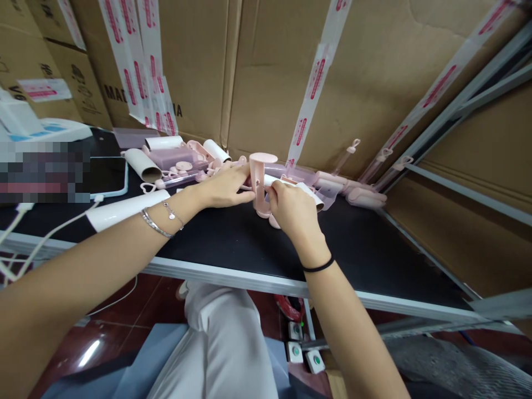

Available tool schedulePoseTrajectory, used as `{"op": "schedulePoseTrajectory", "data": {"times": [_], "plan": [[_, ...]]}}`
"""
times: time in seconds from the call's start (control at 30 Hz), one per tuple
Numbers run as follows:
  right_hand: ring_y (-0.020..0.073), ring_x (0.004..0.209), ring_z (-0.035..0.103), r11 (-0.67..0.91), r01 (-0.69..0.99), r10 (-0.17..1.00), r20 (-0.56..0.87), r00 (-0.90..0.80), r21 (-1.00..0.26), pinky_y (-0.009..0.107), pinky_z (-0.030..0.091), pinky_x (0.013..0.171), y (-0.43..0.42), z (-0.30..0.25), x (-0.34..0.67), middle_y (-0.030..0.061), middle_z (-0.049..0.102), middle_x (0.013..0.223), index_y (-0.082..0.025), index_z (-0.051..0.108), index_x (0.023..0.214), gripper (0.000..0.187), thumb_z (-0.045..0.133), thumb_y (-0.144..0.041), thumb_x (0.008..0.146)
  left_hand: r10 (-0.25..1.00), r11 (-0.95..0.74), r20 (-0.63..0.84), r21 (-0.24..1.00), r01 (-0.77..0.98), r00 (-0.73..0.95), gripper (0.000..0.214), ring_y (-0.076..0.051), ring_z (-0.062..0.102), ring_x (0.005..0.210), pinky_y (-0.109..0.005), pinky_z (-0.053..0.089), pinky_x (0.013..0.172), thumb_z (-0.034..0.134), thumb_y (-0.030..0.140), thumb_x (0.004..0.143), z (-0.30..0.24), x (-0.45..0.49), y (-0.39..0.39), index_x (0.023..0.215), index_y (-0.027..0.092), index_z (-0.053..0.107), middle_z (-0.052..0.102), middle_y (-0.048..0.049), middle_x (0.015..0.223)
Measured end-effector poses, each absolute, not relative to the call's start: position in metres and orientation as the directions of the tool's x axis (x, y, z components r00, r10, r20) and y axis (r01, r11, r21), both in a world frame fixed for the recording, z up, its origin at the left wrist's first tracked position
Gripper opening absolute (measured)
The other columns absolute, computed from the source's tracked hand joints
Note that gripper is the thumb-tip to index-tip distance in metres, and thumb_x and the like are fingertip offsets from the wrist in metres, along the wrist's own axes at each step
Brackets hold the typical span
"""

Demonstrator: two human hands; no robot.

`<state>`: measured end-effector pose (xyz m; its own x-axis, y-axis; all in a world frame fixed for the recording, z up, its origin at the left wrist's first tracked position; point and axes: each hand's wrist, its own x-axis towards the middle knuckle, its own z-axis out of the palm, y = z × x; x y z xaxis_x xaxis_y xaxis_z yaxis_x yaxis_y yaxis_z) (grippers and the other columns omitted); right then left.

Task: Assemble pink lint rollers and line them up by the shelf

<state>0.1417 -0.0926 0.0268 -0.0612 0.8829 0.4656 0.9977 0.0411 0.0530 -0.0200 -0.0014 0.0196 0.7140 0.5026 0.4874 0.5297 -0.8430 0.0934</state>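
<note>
A pale pink plastic holder (pixel 258 185) with a flat, wider top stands upright on the black table. My left hand (pixel 226 185) is just left of it, thumb and fingers apart, with fingertips at or behind the holder's edge; I cannot tell if they touch it. My right hand (pixel 294 209) is closed at the holder's right side, thumb and forefinger pinched together. What they pinch is hidden. A white tube (pixel 312 195) lies behind the right hand. A small round pink piece (pixel 274 221) sits under the right fingers.
Pink parts and white tubes (pixel 143 164) are heaped along the cardboard wall (pixel 266 72). A longer white tube (pixel 127 210) lies under my left forearm. A tablet (pixel 108 176) with cables is at left. Clear pink-topped sticks (pixel 348 155) lean at right near the metal frame (pixel 469 216).
</note>
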Motion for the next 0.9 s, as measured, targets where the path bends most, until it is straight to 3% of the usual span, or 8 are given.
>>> {"op": "schedulePoseTrajectory", "data": {"times": [0.13, 0.33, 0.5, 0.67, 0.8, 0.9], "plan": [[0.0209, 0.082, 0.063, 0.157, 0.985, 0.897, 0.427, -0.114, -0.066, 0.028, 0.038, 0.065, -0.09, 0.024, 0.142, 0.0109, 0.066, 0.099, -0.018, 0.059, 0.098, 0.031, 0.032, -0.032, 0.096, 0.597, -0.769, 0.527, 0.164, 0.618, 0.605, 0.04, -0.032, 0.046, 0.112, -0.053, 0.027, 0.101, 0.059, 0.049, 0.075, 0.017, -0.016, -0.006, 0.1, 0.018, 0.058, 0.056, -0.009, 0.11], [0.0229, 0.091, 0.061, 0.196, 0.96, 0.914, 0.393, -0.105, -0.198, 0.029, 0.041, 0.073, -0.085, 0.02, 0.142, 0.0115, 0.065, 0.101, -0.017, 0.059, 0.104, 0.027, 0.035, -0.019, 0.093, 0.673, -0.678, 0.571, 0.221, 0.701, 0.47, 0.032, -0.035, 0.037, 0.119, -0.05, 0.032, 0.102, 0.062, 0.03, 0.073, 0.018, -0.017, 0.002, 0.101, 0.015, 0.058, 0.043, -0.0142, 0.122], [0.0224, 0.091, 0.061, 0.19, 0.956, 0.917, 0.387, -0.091, -0.225, 0.029, 0.041, 0.075, -0.082, 0.02, 0.141, 0.0125, 0.066, 0.098, -0.014, 0.059, 0.103, 0.028, 0.033, -0.021, 0.095, 0.719, -0.644, 0.577, 0.345, 0.683, 0.386, 0.034, -0.027, 0.051, 0.108, -0.04, 0.042, 0.095, 0.05, 0.025, 0.082, 0.018, -0.019, 0.009, 0.112, 0.011, 0.054, 0.048, -0.0155, 0.115], [0.0212, 0.088, 0.062, 0.241, 0.943, 0.907, 0.4, -0.134, -0.23, 0.028, 0.04, 0.074, -0.082, 0.018, 0.146, 0.0086, 0.068, 0.09, -0.02, 0.058, 0.1, 0.027, 0.032, -0.027, 0.096, 0.745, -0.662, 0.475, 0.445, 0.603, 0.468, 0.04, -0.021, 0.061, 0.091, -0.035, 0.047, 0.083, 0.037, 0.031, 0.09, 0.019, -0.016, 0.002, 0.126, 0.014, 0.04, 0.062, -0.0095, 0.102], [0.0215, 0.086, 0.062, 0.202, 0.944, 0.911, 0.403, -0.084, -0.262, 0.027, 0.04, 0.072, -0.08, 0.016, 0.147, 0.0101, 0.068, 0.085, -0.018, 0.058, 0.093, 0.029, 0.031, -0.027, 0.096, 0.829, -0.558, 0.429, 0.581, 0.593, 0.359, 0.042, -0.016, 0.062, 0.07, -0.028, 0.048, 0.067, 0.044, 0.031, 0.088, 0.019, -0.01, -0.004, 0.124, 0.013, 0.033, 0.064, -0.0061, 0.088], [0.0218, 0.086, 0.062, 0.205, 0.939, 0.904, 0.421, -0.074, -0.276, 0.027, 0.04, 0.072, -0.079, 0.015, 0.148, 0.0096, 0.067, 0.085, -0.018, 0.056, 0.093, 0.03, 0.029, -0.028, 0.096, 0.89, -0.439, 0.407, 0.648, 0.622, 0.204, 0.043, -0.015, 0.058, 0.064, -0.026, 0.045, 0.058, 0.055, 0.042, 0.082, 0.02, -0.007, -0.004, 0.113, 0.015, 0.04, 0.06, -0.0026, 0.078]]}}
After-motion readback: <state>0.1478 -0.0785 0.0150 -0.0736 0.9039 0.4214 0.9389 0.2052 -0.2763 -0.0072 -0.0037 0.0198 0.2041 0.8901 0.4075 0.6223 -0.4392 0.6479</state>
